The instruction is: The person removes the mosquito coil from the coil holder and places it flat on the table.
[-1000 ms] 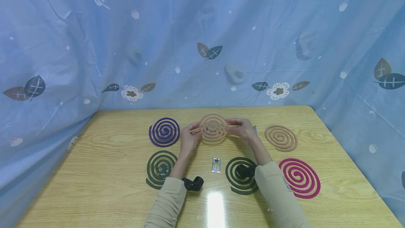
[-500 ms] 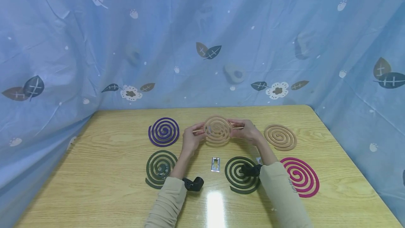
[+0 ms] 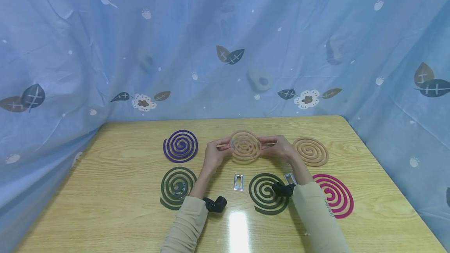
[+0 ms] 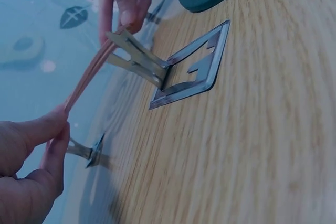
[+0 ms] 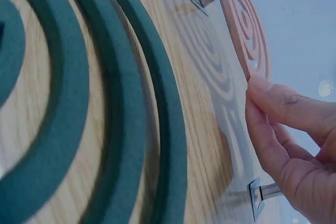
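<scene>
A tan mosquito coil (image 3: 245, 146) is held up above the table between both hands. My left hand (image 3: 215, 153) pinches its left edge between thumb and fingers. On the opposite rim, my right hand (image 3: 281, 146) pinches it the same way. The left wrist view has the coil (image 4: 84, 80) nearly edge-on. There, a metal coil stand (image 4: 214, 72) lies flat with forked prongs raised; in the image the prongs overlap the coil's upper end, and I cannot tell whether they touch. The right wrist view shows the coil's (image 5: 252, 35) spiral and its shadow on the table.
Two dark green coils (image 3: 179, 187) lie nearer, the right green coil (image 3: 267, 193) partly under a black wrist camera (image 3: 283, 189). A purple coil (image 3: 181, 146) lies left; another tan coil (image 3: 309, 150) and a pink coil (image 3: 329, 194) lie right. Another metal stand (image 3: 290, 179) sits beside my right forearm.
Both hands and the tan coil have shifted slightly right and a little nearer. A metal stand beside the right forearm has come into view. The head view has drifted slightly.
</scene>
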Available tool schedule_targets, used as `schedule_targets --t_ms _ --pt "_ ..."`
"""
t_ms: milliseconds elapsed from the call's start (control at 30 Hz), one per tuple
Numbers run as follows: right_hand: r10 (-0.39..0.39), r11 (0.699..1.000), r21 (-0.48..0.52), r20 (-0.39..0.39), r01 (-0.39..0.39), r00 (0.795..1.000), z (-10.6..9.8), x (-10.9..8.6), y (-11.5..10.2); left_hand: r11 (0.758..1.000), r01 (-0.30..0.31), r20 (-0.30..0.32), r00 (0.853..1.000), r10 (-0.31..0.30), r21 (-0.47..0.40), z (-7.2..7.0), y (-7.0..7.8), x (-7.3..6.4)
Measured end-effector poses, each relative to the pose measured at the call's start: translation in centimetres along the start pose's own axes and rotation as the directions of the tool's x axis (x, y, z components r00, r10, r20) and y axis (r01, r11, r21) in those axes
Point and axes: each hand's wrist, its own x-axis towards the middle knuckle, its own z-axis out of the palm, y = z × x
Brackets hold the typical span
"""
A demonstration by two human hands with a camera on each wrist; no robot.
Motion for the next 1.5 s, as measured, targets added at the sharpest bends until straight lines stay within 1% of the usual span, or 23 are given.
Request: schedule_targets --t_ms 67,167,233,333,467,667,733,800,967,1100,1133,1267,1400,1500 --pt "-0.009 1.000 -0.005 0.004 0.009 1.000 -0.1 -0.1 0.1 1.000 -0.005 -0.001 1.000 0.005 0.015 0.2 -0.5 0.2" --pt "0.001 1.000 -0.027 -0.009 -0.001 1.000 -0.3 -0.2 0.2 0.999 0.002 -0.006 1.000 -0.002 0.037 0.4 -0.9 0.3" --pt "0.009 0.999 -0.038 -0.013 -0.010 1.000 -0.4 -0.3 0.2 0.999 0.013 -0.012 1.000 -0.013 0.043 0.6 -1.0 0.3" --pt "0.026 0.999 -0.047 -0.024 -0.028 0.999 -0.6 -0.4 0.4 0.999 0.035 -0.016 0.999 -0.034 0.029 0.8 -0.9 0.3" --pt "0.015 0.995 -0.094 -0.040 -0.019 0.999 -0.8 -0.6 0.5 0.999 0.042 -0.013 0.999 -0.042 0.017 1.1 -0.9 0.3" --pt "0.013 0.988 -0.156 -0.060 -0.022 0.998 -1.1 -0.7 0.6 0.997 0.029 0.003 1.000 -0.030 0.071 1.3 -1.0 0.2" --pt "0.024 0.987 -0.160 -0.062 -0.034 0.998 -1.2 -0.8 0.5 0.996 0.026 0.016 0.999 -0.028 0.089 1.3 -1.1 0.2" --pt "0.032 0.985 -0.169 -0.058 -0.041 0.998 -1.3 -0.8 0.5 0.996 0.037 0.030 0.999 -0.039 0.086 1.3 -1.2 0.3" --pt "0.050 0.989 -0.136 -0.043 -0.056 0.998 -1.5 -1.0 0.4 0.995 0.052 0.063 0.996 -0.058 0.085 1.1 -1.4 0.5" --pt "0.050 0.993 -0.108 -0.031 -0.053 0.998 -1.7 -1.2 0.4 0.994 0.046 0.080 0.995 -0.055 0.103 1.1 -1.3 0.6" --pt "0.047 0.993 -0.104 -0.030 -0.050 0.998 -1.8 -1.2 0.5 0.994 0.054 0.081 0.995 -0.062 0.100 1.1 -1.3 0.6" --pt "0.033 0.992 -0.122 -0.036 -0.037 0.999 -1.9 -1.4 0.6 0.993 0.055 0.090 0.994 -0.065 0.107 1.3 -1.3 0.8" --pt "0.022 0.986 -0.163 -0.037 -0.028 0.999 -2.0 -1.5 0.6 0.992 0.031 0.103 0.994 -0.043 0.119 1.5 -1.4 0.8" --pt "0.015 0.986 -0.168 -0.031 -0.020 0.999 -2.1 -1.5 0.7 0.993 0.010 0.106 0.994 -0.023 0.117 1.5 -1.4 0.8"
